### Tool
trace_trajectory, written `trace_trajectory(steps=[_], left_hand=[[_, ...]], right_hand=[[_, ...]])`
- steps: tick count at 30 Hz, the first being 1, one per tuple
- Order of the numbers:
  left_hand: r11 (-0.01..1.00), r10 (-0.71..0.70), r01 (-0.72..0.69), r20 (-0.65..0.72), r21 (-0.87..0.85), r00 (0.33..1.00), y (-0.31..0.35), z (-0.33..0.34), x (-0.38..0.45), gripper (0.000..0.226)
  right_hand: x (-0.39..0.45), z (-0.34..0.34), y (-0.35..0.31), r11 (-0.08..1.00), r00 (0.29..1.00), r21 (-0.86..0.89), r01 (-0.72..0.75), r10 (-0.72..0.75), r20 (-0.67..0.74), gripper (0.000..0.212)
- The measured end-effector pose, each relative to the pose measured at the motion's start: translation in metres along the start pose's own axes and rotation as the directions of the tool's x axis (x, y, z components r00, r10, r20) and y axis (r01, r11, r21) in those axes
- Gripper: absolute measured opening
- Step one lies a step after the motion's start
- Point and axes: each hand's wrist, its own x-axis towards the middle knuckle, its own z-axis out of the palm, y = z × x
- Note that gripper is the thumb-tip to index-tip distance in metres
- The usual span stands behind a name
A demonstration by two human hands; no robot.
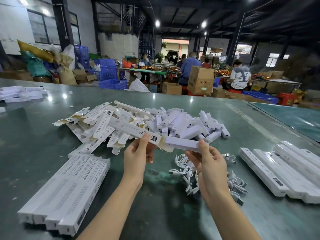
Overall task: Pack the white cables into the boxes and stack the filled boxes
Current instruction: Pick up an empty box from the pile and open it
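Head view: stacked boxes [69, 191] lie left of the left hand [138, 153], whose grip pinches an open box [135, 129] by its flap end. The right hand [207, 160] grips a white insert [181, 144] at that opening. White cables [188, 170] lie on the table [155, 213] under the right hand.

At twelve o'clock, past the far edge of the green table [52, 135], we see a large upright cardboard box [200, 80] on the floor among smaller cartons. At eleven o'clock stand blue plastic crates [108, 73], and further toward ten o'clock a heap of sacks and bags [43, 64]. Between twelve and one o'clock, people sit at long tables; one wears a blue shirt [189, 68], another a white shirt [239, 77]. A red stool [285, 98] sits at two o'clock.
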Motion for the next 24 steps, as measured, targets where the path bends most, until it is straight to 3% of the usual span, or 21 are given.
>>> trace_trajectory(steps=[3,10,18,22,24], left_hand=[[0.999,-0.022,0.023,0.030,-0.048,0.999,0.001,0.001,-0.001,0.023],[0.958,-0.145,0.163,0.093,-0.237,0.985,-0.002,0.005,-0.004,0.023],[0.974,-0.158,0.177,0.139,-0.139,0.978,-0.007,0.008,-0.006,0.036],[0.961,-0.196,0.226,0.183,-0.159,0.963,-0.007,0.008,-0.006,0.036],[0.951,-0.219,0.253,0.190,-0.176,0.957,-0.006,0.009,-0.005,0.034]], right_hand=[[-0.002,0.001,0.000,1.000,1.000,0.004,0.007,-0.007,-0.007,0.023],[-0.011,0.008,-0.001,0.968,0.979,-0.146,0.205,-0.205,0.015,0.012],[-0.013,0.008,0.002,0.933,0.956,-0.209,0.293,-0.293,0.030,0.007],[-0.013,0.006,0.007,0.879,0.957,-0.380,0.289,-0.263,0.121,0.019],[-0.016,0.006,0.008,0.813,0.949,-0.494,0.309,-0.230,0.216,0.038]])
